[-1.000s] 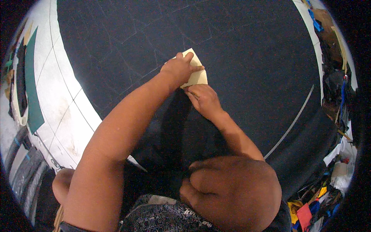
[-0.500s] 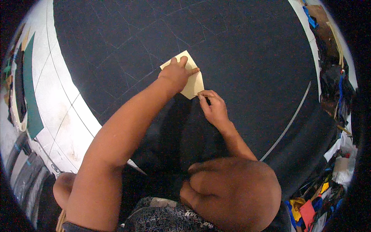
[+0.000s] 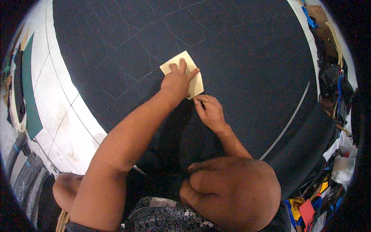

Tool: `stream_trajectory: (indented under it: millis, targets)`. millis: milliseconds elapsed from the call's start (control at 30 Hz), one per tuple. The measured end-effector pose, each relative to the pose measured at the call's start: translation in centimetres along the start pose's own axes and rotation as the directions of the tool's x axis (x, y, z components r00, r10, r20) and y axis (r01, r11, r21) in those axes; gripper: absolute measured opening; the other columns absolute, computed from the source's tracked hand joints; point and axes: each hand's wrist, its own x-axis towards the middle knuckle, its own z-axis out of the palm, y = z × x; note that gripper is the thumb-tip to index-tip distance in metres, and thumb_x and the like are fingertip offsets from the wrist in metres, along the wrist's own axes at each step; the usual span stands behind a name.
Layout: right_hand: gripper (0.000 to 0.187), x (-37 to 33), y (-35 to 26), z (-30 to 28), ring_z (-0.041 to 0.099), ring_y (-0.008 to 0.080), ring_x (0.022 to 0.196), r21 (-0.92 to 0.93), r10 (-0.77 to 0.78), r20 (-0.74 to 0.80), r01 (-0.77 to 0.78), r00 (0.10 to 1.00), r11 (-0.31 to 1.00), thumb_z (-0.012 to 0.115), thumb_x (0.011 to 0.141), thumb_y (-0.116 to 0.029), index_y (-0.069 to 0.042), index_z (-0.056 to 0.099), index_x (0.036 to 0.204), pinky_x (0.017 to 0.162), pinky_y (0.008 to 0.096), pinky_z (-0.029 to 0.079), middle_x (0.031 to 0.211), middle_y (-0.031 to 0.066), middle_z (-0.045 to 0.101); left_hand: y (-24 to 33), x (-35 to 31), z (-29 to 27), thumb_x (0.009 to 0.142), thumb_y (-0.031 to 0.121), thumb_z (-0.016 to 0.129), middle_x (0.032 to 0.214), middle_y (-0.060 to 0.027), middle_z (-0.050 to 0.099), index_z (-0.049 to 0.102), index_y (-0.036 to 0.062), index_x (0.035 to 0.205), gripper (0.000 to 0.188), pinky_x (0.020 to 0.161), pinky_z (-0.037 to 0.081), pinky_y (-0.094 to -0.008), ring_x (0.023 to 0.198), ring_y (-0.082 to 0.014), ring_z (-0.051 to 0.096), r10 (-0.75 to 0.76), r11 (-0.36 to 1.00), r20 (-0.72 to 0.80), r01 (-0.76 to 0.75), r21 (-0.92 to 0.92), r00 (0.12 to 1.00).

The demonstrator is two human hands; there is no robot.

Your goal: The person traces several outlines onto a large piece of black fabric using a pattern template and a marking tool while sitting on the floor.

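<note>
A pale yellow card template [image 3: 197, 84] with angled sides lies flat on the dark cloth [image 3: 255, 81]. Across it my left hand [image 3: 177, 82] presses down, its fingers spread apart. At the card's near corner, my right hand [image 3: 211, 113] pinches a thin, light-coloured stick [image 3: 202, 101]. The stick's tip is at or close to the card's edge; its exact kind is too small to make out. Faint pale lines in angular outlines cover the cloth beyond the card and to its left.
White lined surface [image 3: 63, 116] shows along the left, with a green sheet [image 3: 31, 92] on it. A pale curved strip [image 3: 288, 123] crosses the cloth at right. Mixed scraps, including a red piece [image 3: 307, 212], pile up beyond the right edge. My bent knee [image 3: 235, 189] is close in front.
My right hand has slid slightly left and nearer along the card's near edge. My left hand has shifted a little nearer, fingers still spread; the card has stayed almost still.
</note>
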Motion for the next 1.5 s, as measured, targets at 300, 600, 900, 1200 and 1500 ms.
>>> stream_trajectory:
  millis: [300,600,900,1200,1500]
  targets:
    - [0.015,0.7,-0.4,-1.2,0.067,0.0347,0.095,-0.111,0.147,0.015,-0.145,0.989,0.983,0.062,0.095,-0.013,-0.003,0.067,0.104,0.083,0.0419,0.053,0.104,0.0145,0.069,0.2,-0.1,0.0,0.066,0.038,0.090,0.156,-0.0269,0.028,0.036,0.0388,0.153,0.102,0.089,0.059,-0.0469,0.124,-0.0469,0.051,0.000,1.000,-0.017,0.000,-0.010,1.000]
    - [0.018,1.0,0.5,-2.8,0.067,0.0367,0.098,-0.096,0.233,-0.095,-0.242,0.968,0.966,0.058,0.099,-0.016,-0.002,0.065,0.108,0.084,0.0423,0.053,0.107,0.0175,0.068,0.9,-0.2,-0.8,0.067,0.038,0.090,0.156,-0.0267,0.027,0.035,0.0388,0.154,0.103,0.088,0.059,-0.0466,0.124,-0.0452,0.052,0.001,1.000,0.000,-0.001,0.013,1.000]
    - [0.018,1.0,0.2,-2.2,0.067,0.0371,0.096,-0.105,0.221,-0.119,-0.234,0.968,0.967,0.058,0.098,-0.015,-0.002,0.065,0.107,0.083,0.0425,0.054,0.106,0.0180,0.069,0.6,-0.4,-0.7,0.066,0.039,0.091,0.155,-0.0259,0.027,0.033,0.0389,0.154,0.105,0.087,0.060,-0.0461,0.124,-0.0453,0.052,-0.005,1.000,0.014,0.005,0.011,1.000]
    - [0.017,0.1,-0.8,-1.8,0.068,0.0353,0.094,-0.099,0.093,0.055,-0.088,0.994,0.991,0.061,0.096,-0.016,-0.003,0.067,0.106,0.083,0.0413,0.054,0.104,0.0170,0.070,1.1,-0.2,-1.2,0.067,0.041,0.089,0.156,-0.0227,0.027,0.037,0.0387,0.153,0.100,0.089,0.059,-0.0428,0.129,-0.0446,0.047,-0.017,1.000,0.036,0.017,0.003,0.999]
    - [0.028,1.1,1.5,-3.9,0.067,0.0339,0.103,0.471,0.483,-0.080,-0.394,0.872,0.790,0.052,0.101,-0.023,-0.005,0.065,0.119,0.094,0.0430,0.051,0.112,0.0154,0.071,0.7,-0.6,-1.2,0.068,0.035,0.089,0.158,-0.0245,0.026,0.036,0.0372,0.153,0.100,0.092,0.058,-0.0467,0.126,-0.0464,0.050,-0.007,0.999,0.019,0.008,-0.034,1.000]
